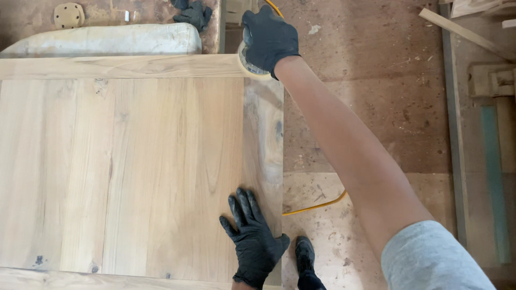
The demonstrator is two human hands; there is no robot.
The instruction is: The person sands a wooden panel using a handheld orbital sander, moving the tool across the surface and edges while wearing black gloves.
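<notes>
**Sander at the panel's far corner: keep it flat, keep the panel pinned**

The sander (251,60) sits at the top centre of the frame, on the far right corner of the panel (123,166), where the cross rail (118,66) meets the darker right-hand edge strip (264,134). Your right hand (269,38), in a black glove, is closed over the top of the tool, fingers wrapped round its body; only a slice of the round pad shows under your palm. Your left hand (253,239), also gloved, lies flat and spread wide on the panel near its lower right corner, holding nothing, just pressing down.

At a corner like this the pad seems to hang partly past the edge, so I would judge tipping to be the main risk: hold the base level and let the tool's weight do the work, or the edge may round over. Your arm is stretched long, which makes even pressure harder; step closer if you can.

The yellow cord (317,205) runs under your arm and loops on the floor (376,80) just beside your shoe (305,258). Mind your footing there. Keep the left hand well apart from the pad's path. A spare glove (194,13) lies at the top of the frame.
</notes>
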